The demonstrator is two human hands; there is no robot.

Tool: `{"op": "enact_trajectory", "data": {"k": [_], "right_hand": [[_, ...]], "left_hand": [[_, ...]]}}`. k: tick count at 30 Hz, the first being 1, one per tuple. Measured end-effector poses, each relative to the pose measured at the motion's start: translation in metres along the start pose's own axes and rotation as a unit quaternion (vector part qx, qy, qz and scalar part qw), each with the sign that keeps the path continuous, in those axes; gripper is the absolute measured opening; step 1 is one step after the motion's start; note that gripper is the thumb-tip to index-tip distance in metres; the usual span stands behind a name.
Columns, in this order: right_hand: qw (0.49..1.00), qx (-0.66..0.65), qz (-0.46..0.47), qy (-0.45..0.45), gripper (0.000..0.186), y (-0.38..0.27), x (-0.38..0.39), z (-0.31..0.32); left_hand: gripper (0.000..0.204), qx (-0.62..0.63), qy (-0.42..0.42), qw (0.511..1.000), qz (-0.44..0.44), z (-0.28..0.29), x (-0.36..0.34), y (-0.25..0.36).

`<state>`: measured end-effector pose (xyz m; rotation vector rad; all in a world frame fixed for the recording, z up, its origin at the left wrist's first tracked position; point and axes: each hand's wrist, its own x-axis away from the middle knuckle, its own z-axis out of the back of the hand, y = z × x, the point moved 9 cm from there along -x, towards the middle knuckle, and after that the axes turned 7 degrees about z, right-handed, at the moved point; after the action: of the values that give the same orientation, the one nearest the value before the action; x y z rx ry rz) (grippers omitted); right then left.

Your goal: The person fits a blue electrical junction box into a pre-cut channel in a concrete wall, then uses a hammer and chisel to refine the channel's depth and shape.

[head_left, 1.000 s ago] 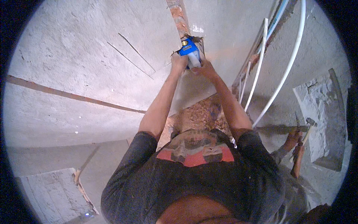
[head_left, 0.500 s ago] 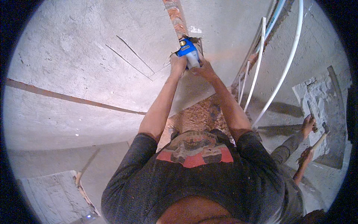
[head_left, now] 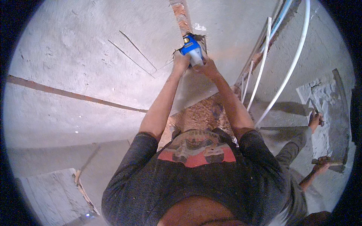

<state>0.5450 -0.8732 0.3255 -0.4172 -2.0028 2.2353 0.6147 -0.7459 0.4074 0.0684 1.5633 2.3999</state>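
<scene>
A blue and whitish plastic fitting [head_left: 192, 50] with a round brass-coloured port sits at a rough-edged recess [head_left: 202, 38] in the plastered wall. My left hand [head_left: 181, 62] is closed on its left side. On the other side, my right hand [head_left: 207, 67] grips the pale lower part, fingers curled against it. Both arms reach forward, and the fitting's back is hidden against the wall. Above the fitting, a cut channel [head_left: 181, 19] exposing reddish brick runs up the wall.
White pipes [head_left: 288, 75] and a blue pipe [head_left: 279, 20] stand at the right. Beyond them, a co-worker's hands hold a chisel [head_left: 315, 107] and a hammer [head_left: 320, 162] at a chipped wall patch [head_left: 325, 132]. Rubble [head_left: 200, 113] lies below my arms; a board [head_left: 52, 196] lies lower left.
My hands keep their grip on the fitting, with hardly any movement. The co-worker's hammer has swung down, away from the chisel. The view has shifted slightly.
</scene>
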Motion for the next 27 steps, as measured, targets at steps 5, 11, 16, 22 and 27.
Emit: {"op": "enact_trajectory", "data": {"k": [5,11,16,22,27], "right_hand": [[0.999,0.012,0.032,-0.009,0.069,0.012,-0.011,-0.004],[0.996,0.019,0.089,0.006,0.075,0.014,-0.013,0.002],[0.996,-0.03,0.078,-0.004,0.076,0.001,-0.007,-0.007],[0.997,-0.049,0.059,-0.001,0.075,0.008,-0.006,-0.004],[0.996,-0.038,0.08,-0.005,0.074,0.007,-0.009,-0.003]], "left_hand": [[0.029,-0.056,-0.048,0.997,-0.037,-0.007,-0.012,-0.013],[0.031,-0.013,-0.097,0.994,-0.045,-0.013,-0.001,-0.005],[0.032,-0.024,-0.054,0.996,-0.067,-0.008,-0.014,-0.019],[0.033,-0.001,-0.057,0.997,-0.049,-0.011,-0.006,-0.013],[0.031,-0.024,-0.04,0.994,-0.097,-0.008,-0.003,-0.001]]}}
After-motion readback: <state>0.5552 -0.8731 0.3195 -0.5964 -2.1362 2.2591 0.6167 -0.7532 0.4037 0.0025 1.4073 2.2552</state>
